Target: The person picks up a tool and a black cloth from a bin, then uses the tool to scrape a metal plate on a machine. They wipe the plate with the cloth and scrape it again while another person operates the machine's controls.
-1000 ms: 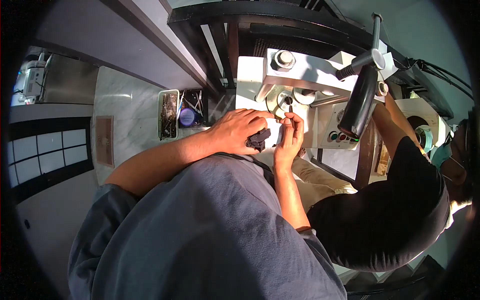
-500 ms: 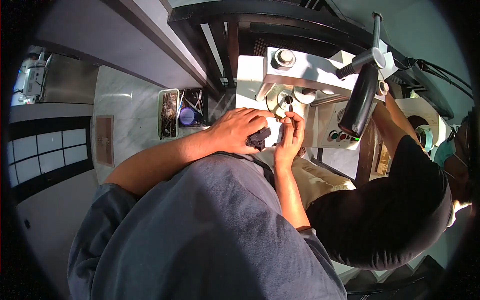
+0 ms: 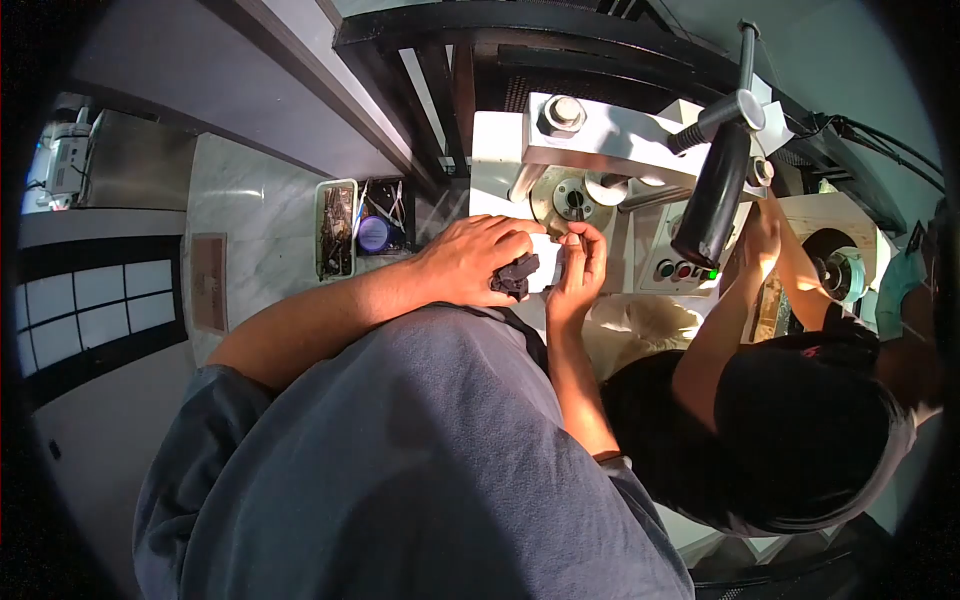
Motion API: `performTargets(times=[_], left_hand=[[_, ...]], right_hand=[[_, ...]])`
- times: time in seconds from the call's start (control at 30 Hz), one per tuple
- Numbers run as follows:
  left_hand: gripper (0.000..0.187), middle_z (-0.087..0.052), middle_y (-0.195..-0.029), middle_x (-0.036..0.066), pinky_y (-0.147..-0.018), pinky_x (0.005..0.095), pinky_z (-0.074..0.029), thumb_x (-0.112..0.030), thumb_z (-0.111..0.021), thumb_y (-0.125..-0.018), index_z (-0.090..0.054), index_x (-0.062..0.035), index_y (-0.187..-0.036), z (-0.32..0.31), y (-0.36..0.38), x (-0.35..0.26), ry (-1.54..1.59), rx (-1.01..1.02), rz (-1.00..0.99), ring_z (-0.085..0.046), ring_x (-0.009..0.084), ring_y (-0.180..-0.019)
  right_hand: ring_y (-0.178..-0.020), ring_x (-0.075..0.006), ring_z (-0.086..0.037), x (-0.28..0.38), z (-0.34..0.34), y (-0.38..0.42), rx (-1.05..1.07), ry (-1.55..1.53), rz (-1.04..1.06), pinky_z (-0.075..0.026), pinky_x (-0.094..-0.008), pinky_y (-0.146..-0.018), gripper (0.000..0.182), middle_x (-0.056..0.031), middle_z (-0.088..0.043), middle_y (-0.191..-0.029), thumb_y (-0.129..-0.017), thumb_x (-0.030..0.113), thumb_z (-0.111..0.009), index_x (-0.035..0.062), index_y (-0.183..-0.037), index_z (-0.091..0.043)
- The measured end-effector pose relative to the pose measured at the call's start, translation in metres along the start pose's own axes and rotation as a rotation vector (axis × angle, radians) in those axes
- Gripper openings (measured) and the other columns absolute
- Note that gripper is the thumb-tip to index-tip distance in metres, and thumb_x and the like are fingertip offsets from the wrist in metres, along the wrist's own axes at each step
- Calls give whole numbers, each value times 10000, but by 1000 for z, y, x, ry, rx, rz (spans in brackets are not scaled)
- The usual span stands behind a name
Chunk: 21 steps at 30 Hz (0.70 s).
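My left hand (image 3: 478,258) rests on the white front of a machine, fingers curled round a crumpled black cloth-like bundle (image 3: 514,277). Just right of it, my right hand (image 3: 582,265) has thumb and fingers pinched together. A thin dark rod-like piece (image 3: 577,217) runs from those fingertips toward a round metal disc (image 3: 553,208) with a dark centre hole. The piece's far tip is too small to make out. Above the disc sits a thick metal crossbar (image 3: 610,145) with a large bolt. A black-handled lever (image 3: 712,195) hangs to the right.
A control panel (image 3: 685,270) with buttons and a lit green lamp is right of my hands. A co-worker in a black shirt (image 3: 800,430) reaches toward a neighbouring machine with a round wheel (image 3: 846,272). At left stand a tray of dark pieces (image 3: 338,230) and a purple-lidded jar (image 3: 374,233).
My hands stay nearly in place, the right one still pinching beside the disc. The co-worker has shifted, and a second forearm now shows at the neighbouring machine. The green lamp shows more plainly.
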<state>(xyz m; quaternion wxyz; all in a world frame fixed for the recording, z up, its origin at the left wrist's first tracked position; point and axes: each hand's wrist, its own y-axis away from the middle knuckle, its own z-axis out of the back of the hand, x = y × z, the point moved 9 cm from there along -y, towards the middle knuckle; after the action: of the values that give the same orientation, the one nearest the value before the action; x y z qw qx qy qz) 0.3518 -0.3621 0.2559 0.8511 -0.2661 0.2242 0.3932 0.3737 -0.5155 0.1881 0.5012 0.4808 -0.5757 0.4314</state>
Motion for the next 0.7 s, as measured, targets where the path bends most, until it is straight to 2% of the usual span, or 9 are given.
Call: performTargets(times=[0.33,0.43,0.5,0.7], left_hand=[[600,-546,-1424,120,-993,488,-507,-290,-862,-682,-559,-70,-1151,0,0,-1,1,5,0,-612,336,-1199],[593,-549,-1420,119,-997,487,-506,-286,-861,-680,-561,-73,-1145,0,0,0,6,4,11,-611,333,-1204],[592,-551,-1418,117,-998,485,-506,-286,-861,-678,-560,-74,-1141,1,-1,-1,8,2,6,-613,331,-1203],[600,-556,-1418,109,-1003,480,-508,-284,-865,-672,-553,-76,-1141,0,0,0,12,3,8,-613,326,-1210]], right_hand=[[-905,-110,-555,2,-2,1,19,-58,-29,-447,-256,-839,184,-36,-591,-959,-1052,150,-547,7,-1147,-613],[-911,-116,-523,-4,-2,-1,36,-63,-22,-420,-274,-826,189,-39,-580,-995,-1052,162,-545,7,-1156,-569],[-902,-111,-561,-2,-1,-1,15,-96,-19,-452,-267,-843,172,-30,-600,-954,-1044,150,-558,12,-1129,-618],[-912,-122,-559,-4,2,-1,22,-2,-20,-451,-279,-859,182,-35,-601,-981,-1040,154,-562,13,-1134,-625]])
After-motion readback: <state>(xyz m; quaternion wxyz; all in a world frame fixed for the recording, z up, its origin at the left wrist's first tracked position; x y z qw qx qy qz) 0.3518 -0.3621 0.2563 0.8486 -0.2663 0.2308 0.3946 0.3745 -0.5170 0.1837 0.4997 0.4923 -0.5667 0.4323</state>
